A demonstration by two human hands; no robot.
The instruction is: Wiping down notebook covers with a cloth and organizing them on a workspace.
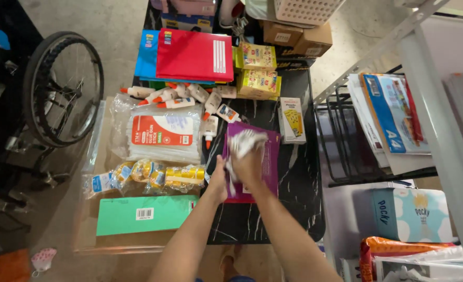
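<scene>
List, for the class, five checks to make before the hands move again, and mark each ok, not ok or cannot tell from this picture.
1. Right hand grips the white cloth: ok.
2. Left hand is beside the right, over the purple folder: ok.
3. Folder lies flat on the black table: ok.
4. What the left hand holds: cannot tell, it is partly hidden.
5. Space around the folder: not ok, glue bottles and a small box lie close at its far end.
</scene>
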